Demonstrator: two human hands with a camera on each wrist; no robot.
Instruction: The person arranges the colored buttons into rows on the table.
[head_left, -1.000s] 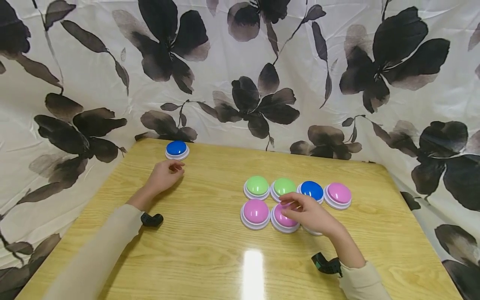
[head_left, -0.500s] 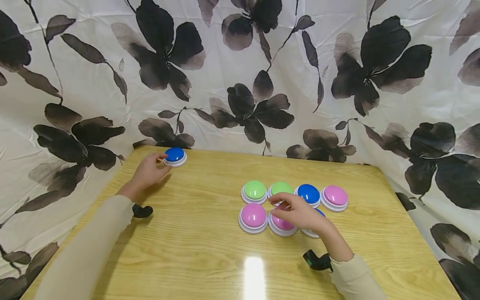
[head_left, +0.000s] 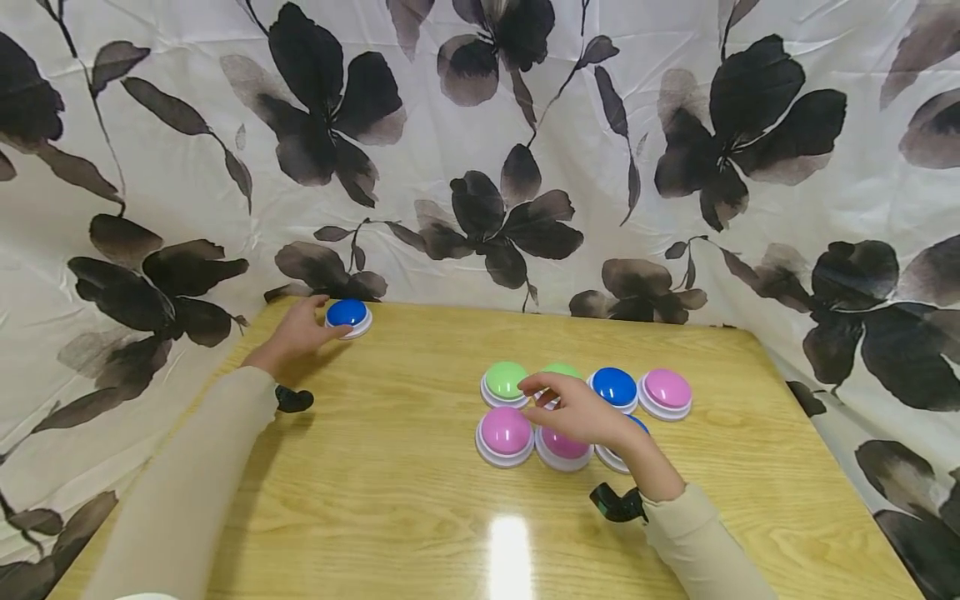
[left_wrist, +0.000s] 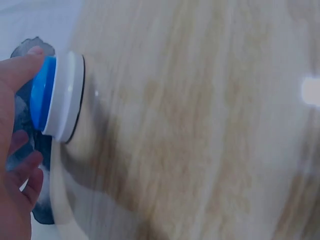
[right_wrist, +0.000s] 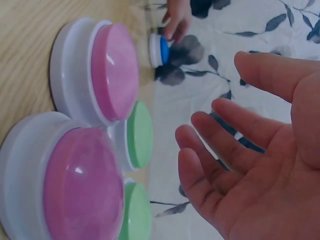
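At the table's far left, a blue push button [head_left: 347, 313] with a white base stands by itself. My left hand [head_left: 298, 330] is beside it, fingers spread, with the thumb reaching along its front. In the left wrist view the thumb overlaps the edge of the blue dome [left_wrist: 43, 94], while the other fingers stay off to the side. My right hand [head_left: 573, 408] hovers over the button group with relaxed fingers and holds nothing. Below it are a pink button [head_left: 564, 446] and a partly hidden green button [head_left: 561, 369]. Another pink button [right_wrist: 116, 72] shows in the right wrist view.
Around the right hand stand a green button [head_left: 506, 380], a front-left pink button [head_left: 506, 433], a blue button [head_left: 613, 387], a right-hand pink button [head_left: 667, 389] and a partly covered blue button [head_left: 617, 454]. A floral cloth [head_left: 420, 125] hangs behind the wooden table [head_left: 375, 483].
My left hand has moved from in front of the lone blue button to its left side, fingers opening around it. My right hand has shifted slightly left over the group. The camera view tilted a little.
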